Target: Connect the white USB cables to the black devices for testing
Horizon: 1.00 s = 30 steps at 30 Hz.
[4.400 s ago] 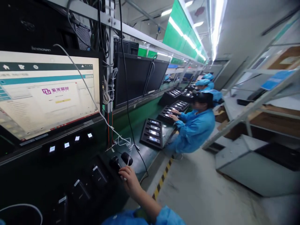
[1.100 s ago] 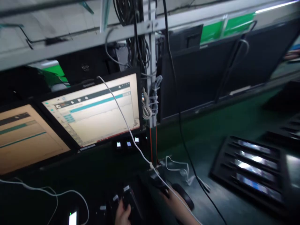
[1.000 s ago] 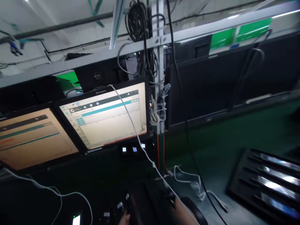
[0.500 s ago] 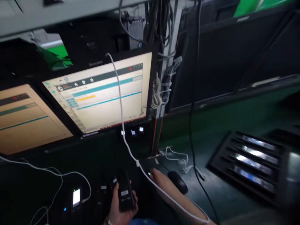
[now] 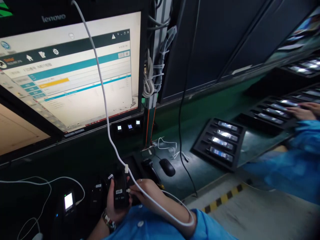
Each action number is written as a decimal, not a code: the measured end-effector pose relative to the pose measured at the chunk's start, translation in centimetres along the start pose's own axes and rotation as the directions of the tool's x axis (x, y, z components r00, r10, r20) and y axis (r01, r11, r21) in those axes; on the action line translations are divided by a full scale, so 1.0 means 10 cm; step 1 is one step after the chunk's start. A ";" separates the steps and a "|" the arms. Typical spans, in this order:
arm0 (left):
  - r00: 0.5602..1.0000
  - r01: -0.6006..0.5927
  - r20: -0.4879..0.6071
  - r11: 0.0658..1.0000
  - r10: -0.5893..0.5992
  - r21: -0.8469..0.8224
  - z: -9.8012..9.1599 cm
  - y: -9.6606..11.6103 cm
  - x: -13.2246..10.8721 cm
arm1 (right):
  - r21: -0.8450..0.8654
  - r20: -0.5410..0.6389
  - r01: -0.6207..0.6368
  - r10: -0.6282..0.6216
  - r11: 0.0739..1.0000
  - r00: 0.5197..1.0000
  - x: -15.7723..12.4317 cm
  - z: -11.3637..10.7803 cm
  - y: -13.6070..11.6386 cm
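Note:
My left hand (image 5: 111,201) is wrapped round a black handheld device (image 5: 120,191) with a small white label on its face. At the side of that device, my right hand (image 5: 145,187) pinches the pale plug (image 5: 129,190) of a cable; whether it is fully seated I cannot tell. A long white cable (image 5: 105,100) hangs in front of the monitor, passes beside the device and loops over my right forearm. Left of my hands lie another dark device (image 5: 96,193) and a cabled device with a lit white screen (image 5: 68,201).
A Lenovo monitor (image 5: 87,76) stands behind my hands. A black mouse (image 5: 167,167) and a dark scanner-like tool (image 5: 151,168) lie to the right. Farther right is a black tray (image 5: 200,143) of several devices. A co-worker's hands (image 5: 303,111) rest over another tray (image 5: 262,125).
My right hand has come left to the side of the held device. The view has swung right and closer, bringing the co-worker and more trays into sight.

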<state>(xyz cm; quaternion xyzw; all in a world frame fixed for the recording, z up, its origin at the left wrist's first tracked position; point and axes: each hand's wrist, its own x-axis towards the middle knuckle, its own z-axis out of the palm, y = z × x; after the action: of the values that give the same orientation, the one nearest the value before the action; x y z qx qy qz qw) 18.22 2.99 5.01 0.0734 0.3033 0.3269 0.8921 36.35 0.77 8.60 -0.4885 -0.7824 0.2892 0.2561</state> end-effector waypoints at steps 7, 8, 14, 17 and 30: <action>0.994 -0.113 0.020 0.990 0.112 0.082 0.11 -0.06 0.00 | -0.274 0.145 0.044 -0.004 0.961 0.989 0.03 -0.10 -0.15; 0.993 -0.113 -0.007 0.989 0.114 0.095 0.11 -0.07 0.01 | -0.263 0.156 0.048 -0.007 0.964 0.988 0.03 -0.11 -0.13; 0.988 -0.096 -0.095 0.971 0.119 0.221 0.06 -0.06 0.38 | -0.127 0.125 0.024 -0.008 0.992 0.992 0.13 -0.16 0.32; 0.950 -0.151 -0.170 0.861 0.263 0.485 0.12 0.01 0.71 | -0.180 0.058 -0.026 0.037 0.983 0.998 0.31 -0.19 0.58; 0.367 -0.200 -0.121 0.205 0.922 0.958 -1.42 0.22 -0.80 | -0.372 -0.328 0.256 -0.384 0.892 0.863 0.73 1.26 1.21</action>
<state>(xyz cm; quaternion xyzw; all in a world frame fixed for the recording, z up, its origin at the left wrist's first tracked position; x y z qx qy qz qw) 3.89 -1.28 -1.79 0.4748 0.6693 0.4750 0.3178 32.34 9.22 -7.83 -0.4324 -0.8217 0.0091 0.3711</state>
